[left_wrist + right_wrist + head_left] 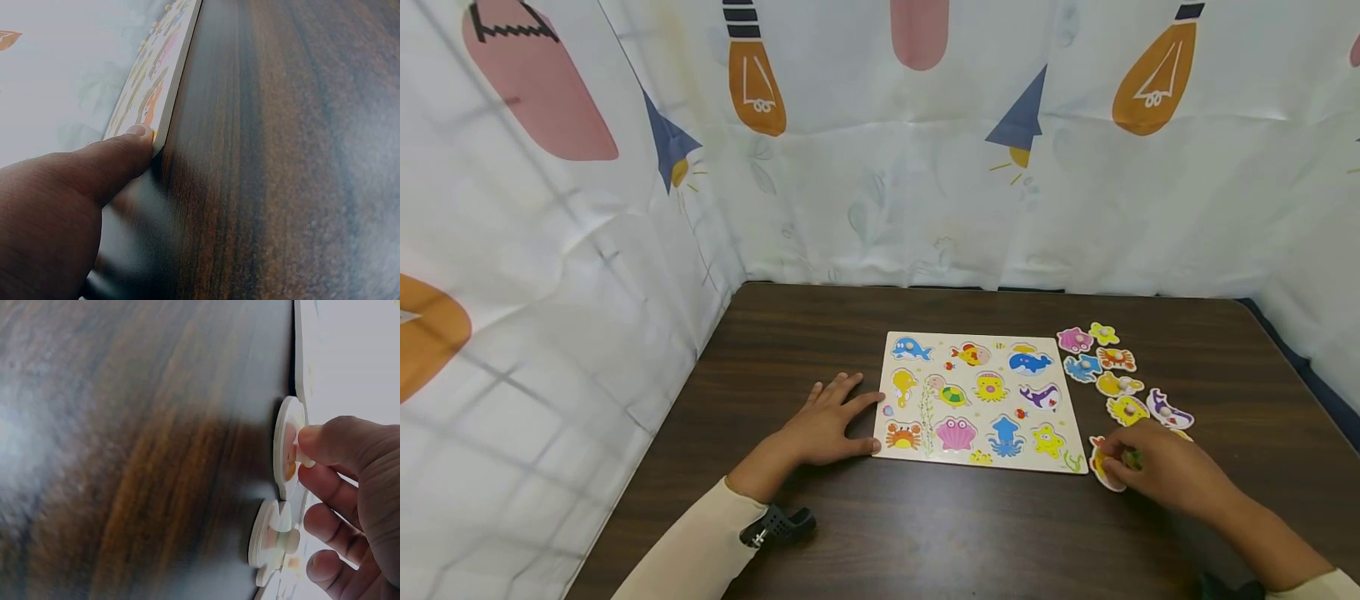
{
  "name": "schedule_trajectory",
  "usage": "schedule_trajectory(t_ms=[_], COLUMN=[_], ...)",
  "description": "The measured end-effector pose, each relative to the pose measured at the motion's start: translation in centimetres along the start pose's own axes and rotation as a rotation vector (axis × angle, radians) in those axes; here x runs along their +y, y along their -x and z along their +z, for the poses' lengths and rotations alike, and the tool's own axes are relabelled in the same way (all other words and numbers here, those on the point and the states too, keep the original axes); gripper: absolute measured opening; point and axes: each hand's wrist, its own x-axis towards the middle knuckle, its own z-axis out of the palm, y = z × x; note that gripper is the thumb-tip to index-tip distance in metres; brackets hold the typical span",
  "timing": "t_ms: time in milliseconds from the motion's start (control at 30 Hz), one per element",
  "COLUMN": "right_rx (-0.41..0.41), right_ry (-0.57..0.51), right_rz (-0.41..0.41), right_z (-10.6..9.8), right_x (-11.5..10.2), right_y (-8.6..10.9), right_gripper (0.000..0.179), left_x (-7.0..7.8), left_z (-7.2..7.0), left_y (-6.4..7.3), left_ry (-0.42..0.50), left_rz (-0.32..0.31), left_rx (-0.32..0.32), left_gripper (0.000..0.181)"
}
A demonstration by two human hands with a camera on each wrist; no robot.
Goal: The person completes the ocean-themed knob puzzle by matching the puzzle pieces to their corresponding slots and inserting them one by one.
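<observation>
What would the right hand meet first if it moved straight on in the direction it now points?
Past the puzzle piece it pinches, the right hand would probably meet the puzzle board first, near its lower right corner, though the hand's exact height is unclear.

Cannot read any text, label, brand or number in the head or wrist views; can make out only pictures, printed on the sea-animal puzzle board [973, 411] right of centre and the curtain [880, 150] across the upper frame.
</observation>
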Motion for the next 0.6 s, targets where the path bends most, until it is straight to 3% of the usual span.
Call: schedule_trajectory(t_ms=[267,600], right_rx=[0.015,0.099], right_ry=[0.019,0.037], right_rz=[-0.019,-0.079], right_z=[-0.39,-0.3], right_x=[0.13,0.2], right_y=[-0.35,-0.56], right_gripper=[0.019,0.021], left_x=[-0.03,-0.19], left_z=[0.05,0.22], left_y=[-0.03,-0.15], left_ry=[0.001,-0.005], left_rz=[0.0,0.003], left_rx=[0.001,-0.003], left_gripper=[0.079,0.08])
